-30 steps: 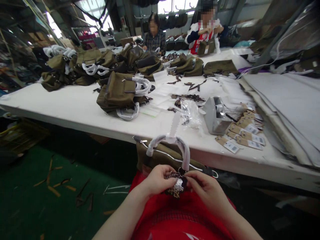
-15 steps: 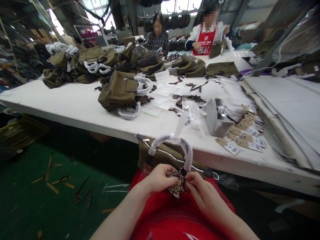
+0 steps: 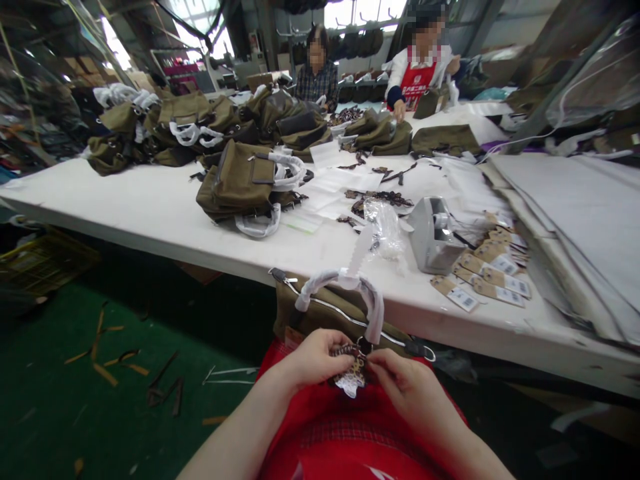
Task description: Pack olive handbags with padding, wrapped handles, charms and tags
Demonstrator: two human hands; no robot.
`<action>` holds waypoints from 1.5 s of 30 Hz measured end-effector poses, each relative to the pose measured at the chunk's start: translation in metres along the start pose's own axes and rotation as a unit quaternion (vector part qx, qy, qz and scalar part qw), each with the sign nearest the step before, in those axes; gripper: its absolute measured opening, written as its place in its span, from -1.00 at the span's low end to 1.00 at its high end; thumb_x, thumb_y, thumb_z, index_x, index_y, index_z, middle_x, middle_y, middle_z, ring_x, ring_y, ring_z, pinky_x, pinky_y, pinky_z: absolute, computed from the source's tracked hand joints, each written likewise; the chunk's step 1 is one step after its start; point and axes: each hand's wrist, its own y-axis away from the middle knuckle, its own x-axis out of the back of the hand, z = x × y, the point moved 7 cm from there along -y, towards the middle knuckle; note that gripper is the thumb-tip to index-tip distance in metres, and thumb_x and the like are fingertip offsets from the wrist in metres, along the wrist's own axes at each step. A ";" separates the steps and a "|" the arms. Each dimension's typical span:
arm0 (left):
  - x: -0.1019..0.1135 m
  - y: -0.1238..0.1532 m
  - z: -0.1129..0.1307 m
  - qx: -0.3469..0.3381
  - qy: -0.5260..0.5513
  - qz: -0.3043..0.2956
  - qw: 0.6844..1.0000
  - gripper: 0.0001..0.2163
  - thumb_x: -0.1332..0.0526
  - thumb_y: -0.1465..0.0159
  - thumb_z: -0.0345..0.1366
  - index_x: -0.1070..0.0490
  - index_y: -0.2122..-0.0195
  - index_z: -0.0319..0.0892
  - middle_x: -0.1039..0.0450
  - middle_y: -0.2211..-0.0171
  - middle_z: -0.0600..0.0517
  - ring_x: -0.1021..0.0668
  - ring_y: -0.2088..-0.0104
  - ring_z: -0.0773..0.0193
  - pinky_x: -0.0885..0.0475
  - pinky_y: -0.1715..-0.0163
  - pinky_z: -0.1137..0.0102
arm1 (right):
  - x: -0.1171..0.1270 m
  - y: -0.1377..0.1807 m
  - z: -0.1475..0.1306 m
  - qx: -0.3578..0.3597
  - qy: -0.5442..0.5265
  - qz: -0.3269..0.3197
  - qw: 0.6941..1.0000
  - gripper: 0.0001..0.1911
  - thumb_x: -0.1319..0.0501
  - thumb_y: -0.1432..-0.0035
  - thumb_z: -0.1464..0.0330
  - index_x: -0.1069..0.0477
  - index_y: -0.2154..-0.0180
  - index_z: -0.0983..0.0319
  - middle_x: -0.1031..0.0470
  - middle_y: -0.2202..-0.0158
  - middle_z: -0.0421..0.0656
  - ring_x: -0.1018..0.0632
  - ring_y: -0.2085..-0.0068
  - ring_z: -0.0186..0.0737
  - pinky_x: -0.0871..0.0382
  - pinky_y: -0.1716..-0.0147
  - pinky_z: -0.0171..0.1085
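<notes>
An olive handbag (image 3: 320, 310) with white-wrapped handles (image 3: 373, 303) rests on my lap against the table edge. My left hand (image 3: 313, 360) and my right hand (image 3: 405, 383) are both pinched on a small leopard-print charm (image 3: 353, 373) that hangs at the base of the bag's handle. Its pale underside faces up. Both hands sit over my red apron (image 3: 350, 433).
On the white table (image 3: 150, 213) lie heaps of olive bags (image 3: 240, 183), a clear plastic bag (image 3: 385, 230), a grey tape dispenser (image 3: 430, 233), brown hang tags (image 3: 493, 267) and stacked white sheets (image 3: 575, 200). Two people work at the far end. Scraps litter the green floor (image 3: 75, 387).
The charm has turned between my fingers, its pale underside now showing in place of the leopard face. My hands stayed at the handle's base.
</notes>
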 end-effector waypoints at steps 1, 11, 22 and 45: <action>0.000 0.000 0.001 0.002 0.002 0.000 1.000 -0.77 -0.29 -0.03 -0.35 -0.50 0.28 -0.33 -0.46 0.47 0.03 -0.46 0.48 0.36 -0.32 0.47 0.47 | 0.000 0.000 0.000 -0.002 0.002 0.002 1.000 -0.76 -0.01 -0.36 0.27 -0.44 0.23 0.12 -0.59 0.32 -0.21 -0.59 0.31 -0.19 -0.35 0.29 -0.27; -0.007 0.005 0.007 -0.056 -0.130 0.047 0.989 -0.79 -0.25 -0.16 -0.25 -0.55 0.25 -0.26 -0.57 0.34 -0.04 -0.54 0.35 0.24 -0.38 0.35 0.42 | -0.008 -0.006 0.010 -0.027 -0.100 0.035 0.994 -0.83 0.00 -0.33 0.25 -0.29 0.19 0.15 -0.56 0.28 -0.14 -0.58 0.28 -0.21 -0.41 0.26 -0.27; -0.016 0.007 0.008 -0.099 -0.158 0.176 0.967 -0.76 -0.15 -0.26 -0.21 -0.56 0.32 -0.20 -0.61 0.36 -0.03 -0.57 0.34 0.21 -0.35 0.35 0.40 | -0.013 -0.005 0.026 -0.003 -0.105 0.072 0.992 -0.82 -0.03 -0.33 0.21 -0.28 0.20 0.15 -0.53 0.32 -0.15 -0.56 0.33 -0.23 -0.42 0.33 -0.31; -0.019 0.004 0.006 -0.057 -0.132 0.138 0.980 -0.87 -0.13 -0.15 -0.28 -0.36 0.50 -0.18 -0.42 0.50 0.03 -0.42 0.45 0.27 -0.23 0.43 0.38 | 0.018 0.005 -0.003 0.081 0.056 0.122 0.988 -0.78 -0.15 -0.27 0.23 -0.46 0.09 0.11 -0.55 0.18 -0.11 -0.61 0.27 -0.19 -0.50 0.28 -0.27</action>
